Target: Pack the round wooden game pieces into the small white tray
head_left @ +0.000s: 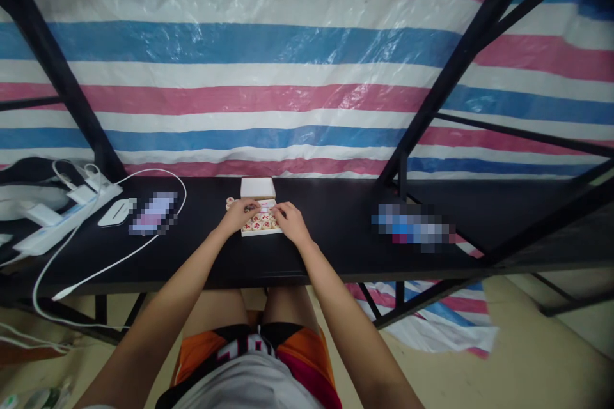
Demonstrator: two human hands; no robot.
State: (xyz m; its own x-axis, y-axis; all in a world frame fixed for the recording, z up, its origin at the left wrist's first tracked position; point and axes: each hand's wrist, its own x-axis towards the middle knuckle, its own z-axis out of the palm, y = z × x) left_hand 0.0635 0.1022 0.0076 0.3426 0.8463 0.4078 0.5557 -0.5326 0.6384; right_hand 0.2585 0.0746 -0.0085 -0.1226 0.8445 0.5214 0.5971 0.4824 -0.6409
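Note:
A shallow white box (263, 232) with round, cream pieces (256, 225) bearing red characters lies on the black table. My left hand (236, 215) is over the box's left side, its fingers bent inward. Over the right side is my right hand (290, 220), fingertips at the box's edge. Whatever either hand's fingertips hold is too small to make out. Between the hands a pale strip shows inside the box. Just behind stands a white lid (258, 188). One loose round piece (229, 201) is beside my left hand.
At the left lie a white power strip (48, 233) with plugs, a looping white cable (112, 263), a white device (115, 212) and a blurred phone-like object (154, 212). A pixelated item (412, 227) is at the right, near black metal posts (432, 102).

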